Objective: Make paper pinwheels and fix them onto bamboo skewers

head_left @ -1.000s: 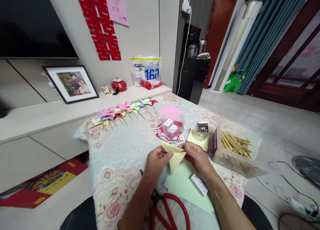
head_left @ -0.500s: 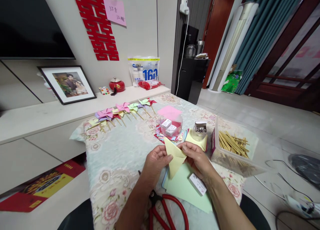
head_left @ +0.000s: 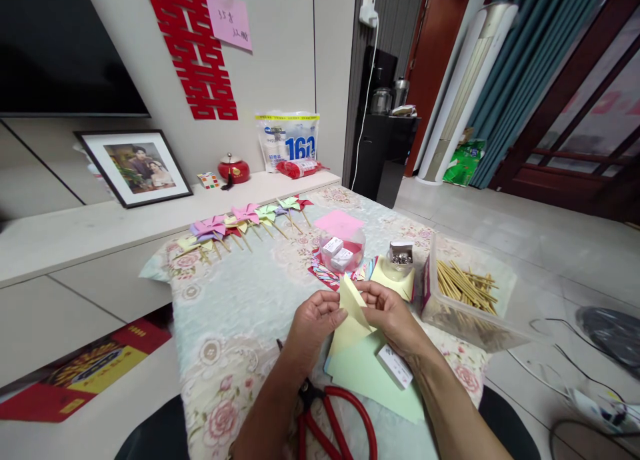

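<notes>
Between my two hands is a pale yellow paper sheet (head_left: 353, 307), partly folded, one flap standing up. My left hand (head_left: 317, 317) pinches its left side between thumb and fingers. On the right, my right hand (head_left: 387, 310) is closed on the sheet's other side, its fingertips partly hidden. Below them lies a stack of light green paper (head_left: 373, 377) with a small white box (head_left: 395, 367) on top, beside my right wrist. Red-handled pliers (head_left: 333, 413) rest by my left forearm, their jaws partly behind it.
A clear bin of brown sticks (head_left: 465, 290) stands right. Beyond my hands are a round clear container (head_left: 343, 250) with small boxes and an open box of metal pieces (head_left: 401, 255) on yellow paper. Finished paper pinwheels (head_left: 245, 213) line the table's far left edge.
The yellow paper has opened out from its folded triangle: its lower part now spreads over the green stack, with a flap raised. My right hand has turned slightly inward.
</notes>
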Motion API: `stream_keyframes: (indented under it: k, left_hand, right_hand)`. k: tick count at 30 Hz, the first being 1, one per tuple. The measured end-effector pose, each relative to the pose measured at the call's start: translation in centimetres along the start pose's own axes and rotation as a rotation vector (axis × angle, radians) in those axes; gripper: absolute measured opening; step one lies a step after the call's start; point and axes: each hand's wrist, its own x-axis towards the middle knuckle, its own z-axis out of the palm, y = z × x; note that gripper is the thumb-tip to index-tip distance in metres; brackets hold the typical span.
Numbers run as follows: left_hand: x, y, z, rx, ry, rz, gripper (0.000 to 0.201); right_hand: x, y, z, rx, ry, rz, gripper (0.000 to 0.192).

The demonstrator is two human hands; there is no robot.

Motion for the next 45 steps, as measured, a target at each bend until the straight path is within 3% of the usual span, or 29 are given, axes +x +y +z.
stream_keyframes:
  k: [6,11,16,23,29,33,38,45]
  left_hand:
    - [-0.4,0.5,0.7,-0.081,-0.018,-0.063,0.039]
    - [-0.5,0.5,1.4,-0.191,-0.025,-0.022,0.032]
    - [-0.5,0.4,1.1,-0.163,-0.161,-0.071,0.048]
    - [-1.8,2.2,1.6,-0.283,-0.352,-0.097,0.062]
    - [-1.7,1.3,2.0,-0.262,-0.215,-0.100,0.057]
    - [-1.8,-0.1,2.8,-0.397,-0.067,-0.125,0.054]
    - [-2.1,-1.3,3.6,-0.554,-0.088,-0.092,0.045]
    - [-2.3,-1.4,4.3,-0.538,0.029,-0.084,0.058]
  right_hand:
    - [-0.3,-0.2,0.3,0.015,-0.020,-0.005,0.047]
    - [-0.5,-0.7,0.6,0.143,0.043,-0.025,0.043]
    - [-0.1,-0.8,0.6,0.156,0.190,-0.069,0.040]
    - [0.1,-0.6,0.8,0.203,0.283,-0.110,0.038]
    - [-0.1,-0.5,1.4,0.193,0.340,-0.163,0.038]
    - [-0.1,0.0,1.8,0.148,0.368,-0.218,0.038]
    - [-0.2,0.7,2.2,0.150,0.403,-0.258,0.036]
    - [-0.4,1.2,2.8,0.087,0.403,-0.302,0.036]
